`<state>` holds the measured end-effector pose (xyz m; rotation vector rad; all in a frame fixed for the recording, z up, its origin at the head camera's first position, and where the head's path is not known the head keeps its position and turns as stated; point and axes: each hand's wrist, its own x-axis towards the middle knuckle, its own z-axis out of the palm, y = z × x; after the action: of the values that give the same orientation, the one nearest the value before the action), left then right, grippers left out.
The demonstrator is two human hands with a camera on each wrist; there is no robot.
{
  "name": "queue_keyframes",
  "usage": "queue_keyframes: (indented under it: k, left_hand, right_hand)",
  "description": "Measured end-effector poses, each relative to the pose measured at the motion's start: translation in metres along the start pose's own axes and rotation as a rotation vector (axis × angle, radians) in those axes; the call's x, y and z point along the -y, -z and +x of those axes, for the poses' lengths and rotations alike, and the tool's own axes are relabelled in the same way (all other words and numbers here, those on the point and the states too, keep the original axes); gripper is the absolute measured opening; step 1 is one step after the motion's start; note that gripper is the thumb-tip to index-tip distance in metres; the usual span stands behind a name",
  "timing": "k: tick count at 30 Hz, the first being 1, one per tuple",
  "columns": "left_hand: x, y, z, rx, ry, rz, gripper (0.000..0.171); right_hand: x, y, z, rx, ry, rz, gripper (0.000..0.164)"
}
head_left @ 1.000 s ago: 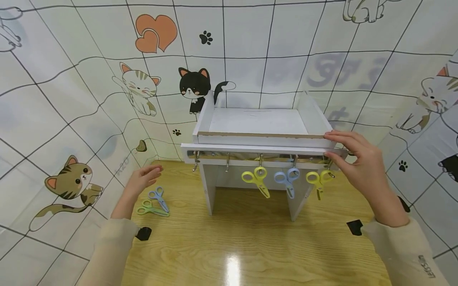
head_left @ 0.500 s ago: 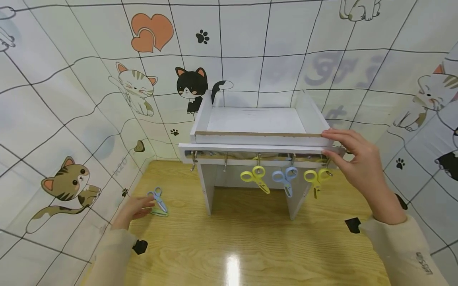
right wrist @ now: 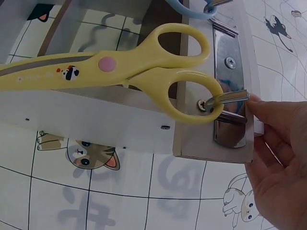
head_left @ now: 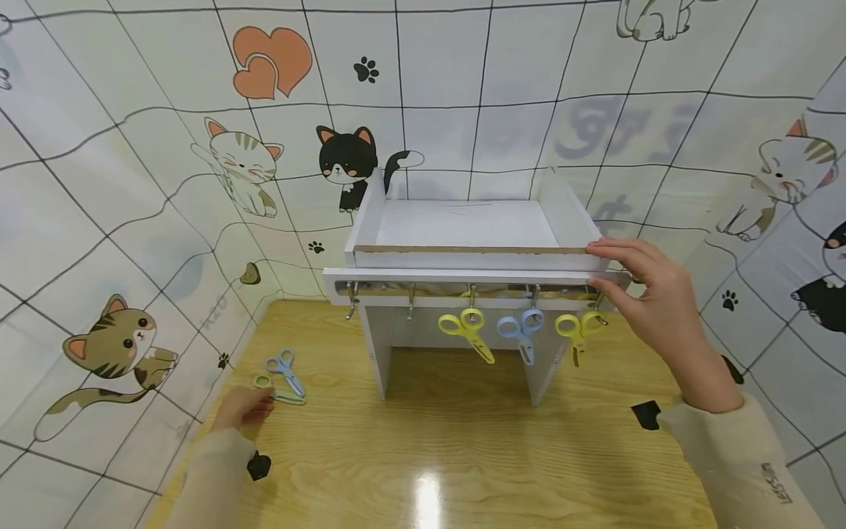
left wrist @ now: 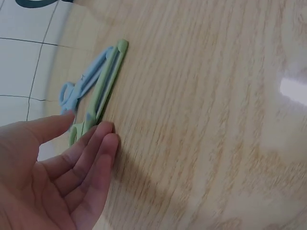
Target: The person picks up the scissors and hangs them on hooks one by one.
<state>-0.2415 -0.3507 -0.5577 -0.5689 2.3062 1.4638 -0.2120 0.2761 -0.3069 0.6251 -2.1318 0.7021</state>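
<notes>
My left hand [head_left: 241, 408] is low beside the green scissors [head_left: 288, 397] on the table. In the left wrist view, its thumb and loosely bent fingers lie on either side of the green scissors' handle, with the thumb lifted apart. Blue scissors [left wrist: 91, 76] lie right alongside. My right hand [head_left: 661, 301] grips the right end of the white shelf [head_left: 463, 275], fingers on the tray rim and thumb on the front board. From the hooks below hang yellow scissors [head_left: 477, 344], blue scissors [head_left: 525, 345] and, nearest the right hand, another yellow pair [right wrist: 108, 64].
Two more hooks, a left one [head_left: 351, 297] and its neighbour [head_left: 411, 301], show along the metal strip. Side panels [head_left: 373, 353] support the shelf on the wooden table [head_left: 370, 463]. A cat-patterned cloth wall [head_left: 443, 132] closes in the back and sides.
My left hand has come down and toward me to the green scissors' handle. The right hand keeps its hold on the shelf, and the head view has shifted slightly.
</notes>
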Motion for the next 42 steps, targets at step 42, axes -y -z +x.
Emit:
queue_keyframes:
  k: [42]
  left_hand:
    - [0.004, -0.004, 0.000, -0.086, -0.018, 0.153, 0.021]
  right_hand:
    - [0.001, 0.000, -0.002, -0.015, -0.033, 0.042, 0.052]
